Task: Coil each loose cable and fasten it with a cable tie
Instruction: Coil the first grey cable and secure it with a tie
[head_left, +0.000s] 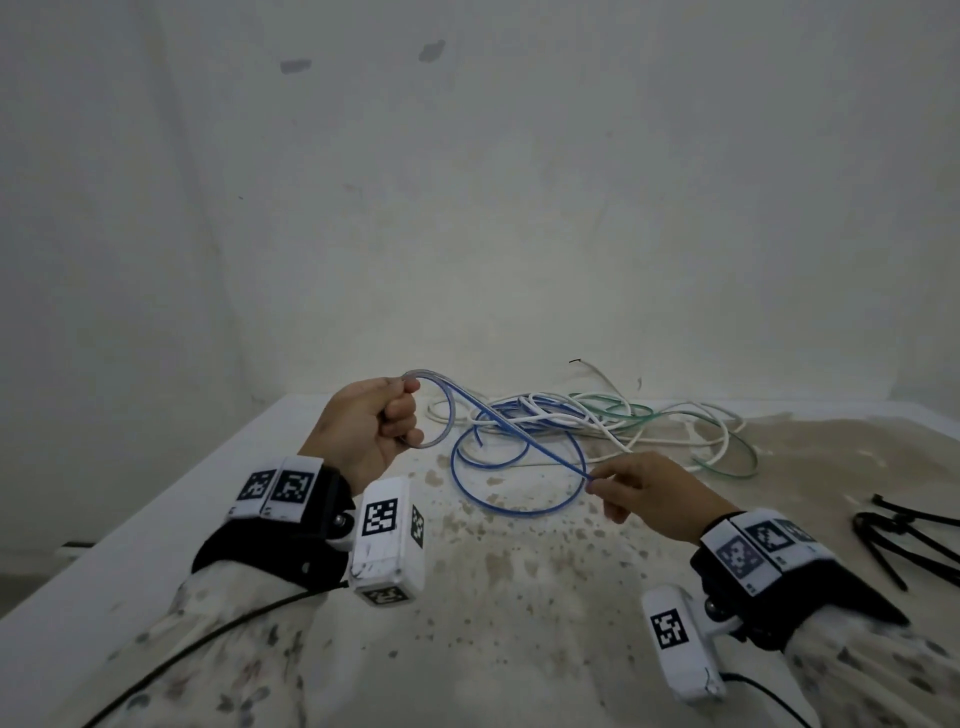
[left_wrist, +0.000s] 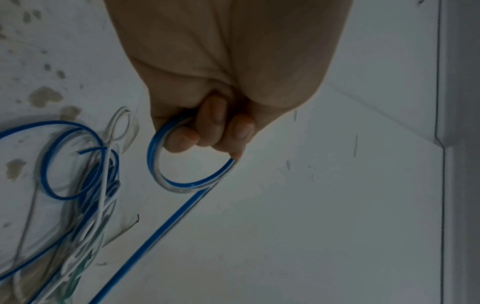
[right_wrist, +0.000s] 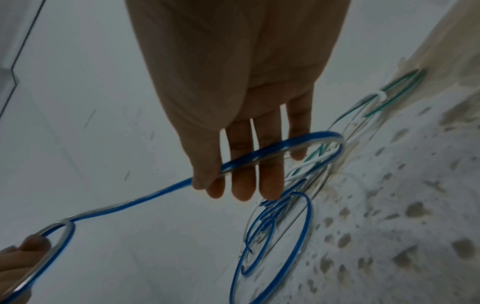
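The left hand (head_left: 366, 431) is raised above the bench (head_left: 519, 597), wrist bent back, its fingers (left_wrist: 207, 125) curled tight into a fist round a small loop of the blue cable (head_left: 524, 441). From the left wrist view the loop (left_wrist: 182, 164) hangs out below the curled fingertips, and the cable runs off from it down and away.

The right hand (head_left: 654, 491) sits lower and off to the other side, palm down, forearm reaching forward. Its thumb and forefinger pinch the same blue cable at their tips, while the other fingers (right_wrist: 270, 181) stay fairly straight and slightly spread; in the right wrist view the cable (right_wrist: 155, 195) crosses under them and stretches across to the left hand (right_wrist: 18, 257) at the edge of that picture.

Between the two hands the blue cable runs taut in mid-air. Beyond the right hand it drops onto the bench in a wide slack ring (head_left: 519, 499) lying between and just ahead of both hands.

Farther out from the hands lies a tangle of white cable (head_left: 613, 431) and green cable (head_left: 727, 470), with more blue loops mixed in. Out past the right hand, near the bench edge, lie black cable ties (head_left: 904, 540).

The bench top is pale and blotched with brown stains.
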